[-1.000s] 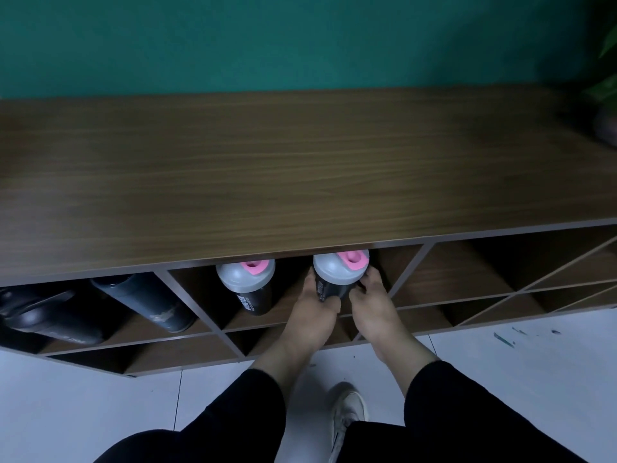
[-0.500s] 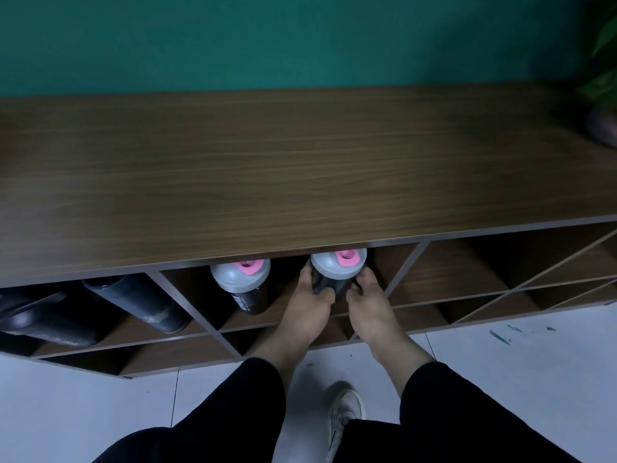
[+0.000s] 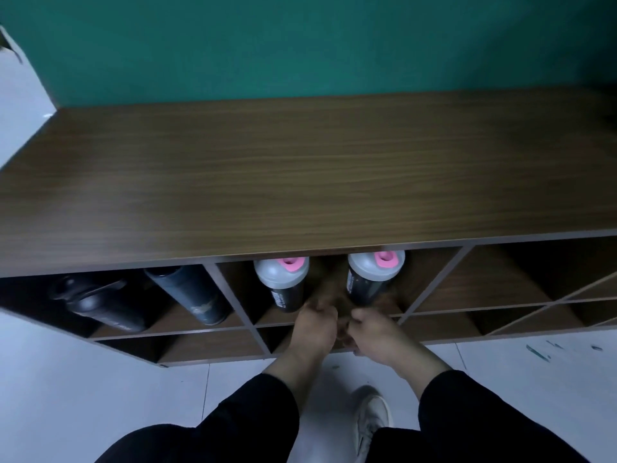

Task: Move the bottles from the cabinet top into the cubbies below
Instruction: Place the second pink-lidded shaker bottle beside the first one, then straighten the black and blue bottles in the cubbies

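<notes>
Two black shaker bottles with grey lids and pink caps stand side by side in the second upper cubby, the left one [image 3: 283, 282] and the right one [image 3: 372, 275]. Two dark bottles, one [image 3: 96, 304] and another [image 3: 190, 294], lie tilted in the cubby to the left. My left hand [image 3: 315, 327] and my right hand [image 3: 379, 335] hover just in front of that cubby's lower edge, below the shakers. Their fingers are curled in and hold nothing. No bottle shows on the brown wooden cabinet top [image 3: 300, 182].
Diagonal-partitioned cubbies [image 3: 500, 289] lie to the right, with nothing visible inside. A green wall [image 3: 300, 45] rises behind the cabinet. The floor [image 3: 100, 396] is white tile, and my white shoe [image 3: 372, 419] stands below my hands.
Both hands have let go of the right shaker bottle and pulled back toward me, out of the cubby. The bottle stays upright inside. The view has shifted left.
</notes>
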Motion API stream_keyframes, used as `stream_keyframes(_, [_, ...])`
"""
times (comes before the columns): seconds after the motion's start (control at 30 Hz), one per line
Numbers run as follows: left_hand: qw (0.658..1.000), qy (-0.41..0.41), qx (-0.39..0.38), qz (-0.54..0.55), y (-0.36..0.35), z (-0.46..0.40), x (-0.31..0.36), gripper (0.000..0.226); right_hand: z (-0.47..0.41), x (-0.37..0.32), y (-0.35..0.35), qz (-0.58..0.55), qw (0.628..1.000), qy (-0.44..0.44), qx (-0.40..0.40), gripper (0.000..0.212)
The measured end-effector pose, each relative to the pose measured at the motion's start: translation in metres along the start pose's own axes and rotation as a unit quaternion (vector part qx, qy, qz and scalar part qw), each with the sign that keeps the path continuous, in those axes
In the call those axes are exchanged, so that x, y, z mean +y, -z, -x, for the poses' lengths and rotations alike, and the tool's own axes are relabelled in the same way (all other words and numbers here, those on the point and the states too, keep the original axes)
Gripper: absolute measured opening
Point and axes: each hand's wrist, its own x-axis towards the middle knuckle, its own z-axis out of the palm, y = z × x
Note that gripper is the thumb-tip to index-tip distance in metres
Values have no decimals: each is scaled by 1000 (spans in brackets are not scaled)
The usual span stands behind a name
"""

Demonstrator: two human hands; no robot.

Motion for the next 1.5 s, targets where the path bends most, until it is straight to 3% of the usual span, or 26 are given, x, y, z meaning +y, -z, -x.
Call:
stream_keyframes(0.1, [999, 11, 20, 23, 22, -6, -15, 40, -7, -22, -13, -7, 997, 75, 33, 37])
stream_keyframes(0.27, [996, -32, 72, 32, 56, 15, -7, 46, -30, -56, -31, -64, 991, 104, 59, 60])
stream_keyframes(0.33, [996, -63, 63, 22, 65, 16, -6, 74, -32, -63, -38, -46, 992, 106, 50, 63])
stream_keyframes(0.4, [995, -88, 46, 5, 72, 16, -5, 83, -33, -67, -44, -30, 991, 121, 49, 67])
stream_keyframes(0.6, [994, -106, 37, -9, 77, 8, 0, 68, -28, -62, -49, -53, 988, 127, 69, 55])
stream_keyframes(0.9, [993, -105, 44, -33, 73, 0, 2, 66, -23, -49, -53, -101, 983, 149, 31, 68])
stream_keyframes(1.07, [994, -86, 51, -38, 73, 0, 1, 69, -30, -40, -55, -20, 992, 103, 72, 70])
stream_keyframes(1.17, [996, -57, 68, -17, 75, 5, -3, 32, -25, -33, -55, 34, 996, 47, 67, 41])
stream_keyframes(1.23, [996, -27, 83, 21, 79, 8, -9, 16, -21, -32, -57, 86, 994, 54, 31, 28])
stream_keyframes(1.3, [990, 25, 92, 100, 91, 13, -15, 26, -12, -37, -63, 138, 988, 57, -32, 30])
stream_keyframes(1.4, [969, 63, 136, 197, 124, 28, -13, 20, 0, -53, -88, 160, 977, 88, -112, 34])
stream_keyframes(1.5, [950, 54, 194, 237, 166, 30, -11, 23, 8, -74, -126, 133, 973, 145, -122, 30])
